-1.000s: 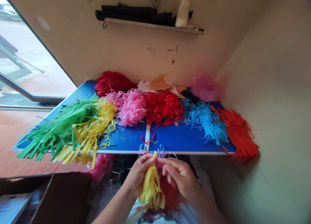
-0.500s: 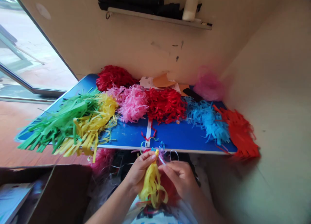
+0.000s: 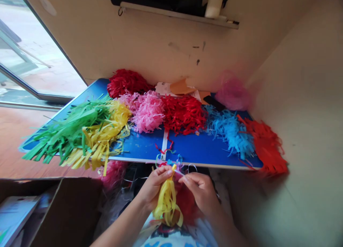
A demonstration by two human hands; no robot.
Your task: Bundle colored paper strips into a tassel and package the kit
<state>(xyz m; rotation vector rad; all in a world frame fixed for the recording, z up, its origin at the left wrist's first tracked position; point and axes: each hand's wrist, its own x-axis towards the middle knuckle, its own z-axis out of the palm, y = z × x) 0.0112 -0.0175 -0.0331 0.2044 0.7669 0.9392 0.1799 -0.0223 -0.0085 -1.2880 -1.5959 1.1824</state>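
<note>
So, left hand (image 3: pixel 155 184) pinching a yellow tassel (image 3: pixel 166 197), right hand (image 3: pixel 202 190) a pale ribbon (image 3: pixel 179 172); blue table (image 3: pixel 193 147) beyond, wall (image 3: pixel 144 43) behind.

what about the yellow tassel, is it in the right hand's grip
No, the left hand pinches the yellow tassel near its top, while the right hand holds a thin pale ribbon.

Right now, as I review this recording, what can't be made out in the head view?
In the head view:
- Far end of the white ribbon: hidden by the right hand.
- Left hand: some fingers hidden behind the yellow tassel.
- Pink bundle: partly hidden by the blue table.
- White bottle: top cut off by the upper edge.
- Papers: print too small to read.
</note>
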